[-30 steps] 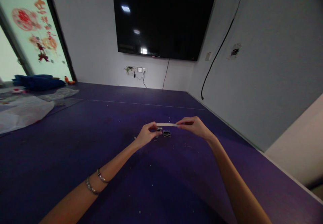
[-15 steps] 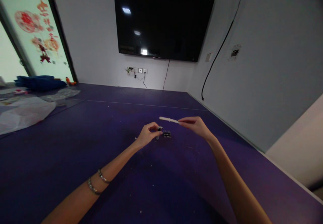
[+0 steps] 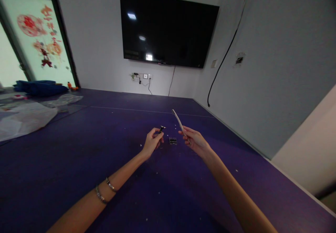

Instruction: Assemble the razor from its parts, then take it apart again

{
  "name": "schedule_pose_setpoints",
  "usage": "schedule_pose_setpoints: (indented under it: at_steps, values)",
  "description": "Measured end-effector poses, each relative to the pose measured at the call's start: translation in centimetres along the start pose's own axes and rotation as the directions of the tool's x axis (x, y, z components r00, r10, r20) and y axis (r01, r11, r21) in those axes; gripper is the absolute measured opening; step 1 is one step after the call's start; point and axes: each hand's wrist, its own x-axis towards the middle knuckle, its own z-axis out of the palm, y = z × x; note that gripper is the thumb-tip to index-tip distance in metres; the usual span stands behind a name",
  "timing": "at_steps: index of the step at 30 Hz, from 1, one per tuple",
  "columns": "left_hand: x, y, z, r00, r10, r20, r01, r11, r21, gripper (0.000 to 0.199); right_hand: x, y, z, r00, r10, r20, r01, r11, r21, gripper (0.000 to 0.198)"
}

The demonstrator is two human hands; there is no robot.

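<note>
My left hand (image 3: 151, 142) is closed on a small dark T-shaped razor (image 3: 161, 129), its head tilted up above the fingers. Between the fingers of my right hand (image 3: 195, 141) is a slim white toothbrush (image 3: 178, 121). It slants up and to the left, with its darker bristle end at the top. A small clear case with black pieces inside (image 3: 173, 141) lies on the purple surface (image 3: 157, 205) between the two hands, touched by neither.
White plastic bags (image 3: 28, 119) and a dark blue cloth bundle (image 3: 39, 87) lie at the far left. Small white specks dot the surface. A black cable (image 3: 223, 61) hangs down the right wall, and a television (image 3: 168, 29) is mounted ahead.
The toothbrush has turned from nearly level to steeply upright, and my right hand has shifted down and left. My left hand has moved slightly left, with the razor's head now raised.
</note>
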Motion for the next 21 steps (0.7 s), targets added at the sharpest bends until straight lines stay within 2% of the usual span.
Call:
schedule_pose_setpoints:
  at_steps: [5, 9, 14, 21]
  values:
    - [0.4, -0.4, -0.4, 0.994, -0.054, -0.090, 0.051, 0.998, -0.040, 0.038, -1.8, 2.0, 1.2, 0.992, 0.083, 0.100, -0.094, 0.989, 0.112, 0.045]
    - [1.0, -1.4, -0.8, 0.994, 0.005, -0.112, -0.012, 0.998, -0.057, 0.037, -2.9, 3.3, 1.9, 0.982, 0.109, 0.156, -0.132, 0.980, 0.147, 0.049]
    - [1.4, -2.4, -0.9, 0.989, 0.102, -0.104, -0.105, 0.994, -0.021, 0.029, -4.0, 4.7, 2.4, 0.984, 0.128, 0.124, -0.144, 0.981, 0.131, 0.049]
    - [1.0, -2.0, -0.8, 0.992, 0.045, -0.116, -0.046, 0.999, 0.001, 0.026, -5.1, 5.7, 3.6, 0.983, 0.171, 0.063, -0.178, 0.975, 0.133, 0.052]
